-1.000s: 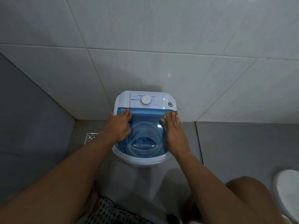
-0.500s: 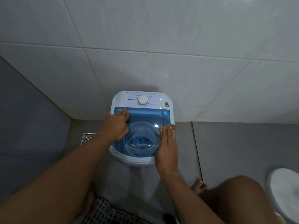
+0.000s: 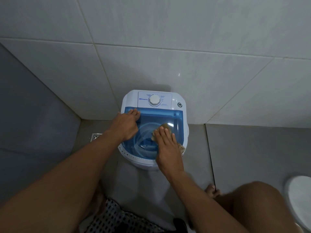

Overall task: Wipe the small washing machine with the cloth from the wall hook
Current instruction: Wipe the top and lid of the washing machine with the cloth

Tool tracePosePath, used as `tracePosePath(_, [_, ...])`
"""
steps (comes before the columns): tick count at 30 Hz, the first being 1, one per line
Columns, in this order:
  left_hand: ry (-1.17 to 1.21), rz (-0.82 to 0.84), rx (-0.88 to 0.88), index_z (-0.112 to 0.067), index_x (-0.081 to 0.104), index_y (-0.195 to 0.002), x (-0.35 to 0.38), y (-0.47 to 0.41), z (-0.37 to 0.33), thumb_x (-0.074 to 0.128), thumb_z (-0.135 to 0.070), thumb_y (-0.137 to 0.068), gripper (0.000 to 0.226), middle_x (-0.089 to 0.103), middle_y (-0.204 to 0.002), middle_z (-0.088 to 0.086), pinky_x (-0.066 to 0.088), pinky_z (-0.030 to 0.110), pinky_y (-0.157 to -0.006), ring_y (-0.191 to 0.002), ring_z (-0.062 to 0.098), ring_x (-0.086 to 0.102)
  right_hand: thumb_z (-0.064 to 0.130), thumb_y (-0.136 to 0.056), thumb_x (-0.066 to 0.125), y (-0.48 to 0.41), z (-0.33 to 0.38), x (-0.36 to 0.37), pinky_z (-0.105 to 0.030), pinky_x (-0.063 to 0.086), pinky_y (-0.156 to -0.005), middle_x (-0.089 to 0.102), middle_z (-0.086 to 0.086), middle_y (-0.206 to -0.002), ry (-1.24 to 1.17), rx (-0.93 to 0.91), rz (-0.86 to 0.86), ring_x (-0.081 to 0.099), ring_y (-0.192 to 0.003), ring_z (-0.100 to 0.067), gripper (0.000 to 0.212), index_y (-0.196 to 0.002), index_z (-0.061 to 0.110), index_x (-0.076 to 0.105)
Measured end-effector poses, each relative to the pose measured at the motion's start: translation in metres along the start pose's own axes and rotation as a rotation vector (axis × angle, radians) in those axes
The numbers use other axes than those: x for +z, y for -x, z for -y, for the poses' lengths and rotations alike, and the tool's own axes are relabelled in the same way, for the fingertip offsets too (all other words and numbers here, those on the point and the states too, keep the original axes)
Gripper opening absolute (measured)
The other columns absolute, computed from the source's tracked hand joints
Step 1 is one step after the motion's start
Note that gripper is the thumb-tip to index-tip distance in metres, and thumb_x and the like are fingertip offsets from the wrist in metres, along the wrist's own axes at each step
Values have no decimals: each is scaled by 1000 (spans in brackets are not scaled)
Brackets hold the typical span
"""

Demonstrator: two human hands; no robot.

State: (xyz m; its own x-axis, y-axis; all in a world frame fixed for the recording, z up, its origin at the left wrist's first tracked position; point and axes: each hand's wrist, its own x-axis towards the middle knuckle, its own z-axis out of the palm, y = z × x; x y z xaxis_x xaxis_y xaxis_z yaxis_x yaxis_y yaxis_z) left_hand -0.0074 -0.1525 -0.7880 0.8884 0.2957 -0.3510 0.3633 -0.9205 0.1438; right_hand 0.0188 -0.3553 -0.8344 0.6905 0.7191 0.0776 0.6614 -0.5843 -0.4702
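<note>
The small white washing machine [image 3: 176,102] stands on the floor against the tiled wall, with a white dial on its panel and a clear blue lid [image 3: 158,117] on top. My right hand [image 3: 166,145] lies flat on the lid's right half and presses a brownish cloth [image 3: 165,126] against it; a bit of the cloth also shows past my palm at the lid's right rim. My left hand [image 3: 125,125] rests on the lid's back left corner, fingers bent over its edge.
A metal floor drain [image 3: 96,136] sits left of the machine. A white round object [image 3: 299,200] is at the lower right edge. My bare knee [image 3: 257,204] and toes [image 3: 212,190] are near the machine's right side. Grey wall on the left.
My right hand with the cloth has slid from the lid's back right corner toward me and leftward across the lid. My left hand has stayed at the back left corner.
</note>
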Motion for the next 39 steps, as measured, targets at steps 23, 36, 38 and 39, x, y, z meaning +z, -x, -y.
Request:
tracePosePath(23, [104,39,-52,-15,16,-152,-1,0,0,10,-33,-103,53,10,-161,3,13,41,-118,-146,18,14,15,-85,38,-3,11,5,-42,12,-119,43,-5,-149,44,-524,304,28,-143,-21,55,-139,16,47])
tracePosePath(36, [99,47,-65,-17,15,-153,-1,0,-1,13,-33,-102,53,8,-161,1,13,44,-119,-146,18,14,19,-89,36,0,9,-15,-46,40,-80,60,-10,-124,332,-383,192,56,-103,-29,32,-114,13,53])
tracePosePath(38, [101,43,-66,-17,16,-152,-1,0,-1,14,-33,-102,53,9,-161,1,13,44,-119,-146,18,14,21,-90,34,-3,9,-16,-45,40,-79,62,-10,-112,366,-375,181,55,-92,-30,28,-112,13,51])
tracePosePath(39, [104,43,-65,-17,16,-152,-1,0,-1,14,-33,-102,53,9,-161,1,12,44,-119,-147,17,14,21,-91,34,-4,8,-18,-44,39,-80,63,-9,-108,382,-371,174,55,-89,-29,28,-111,14,51])
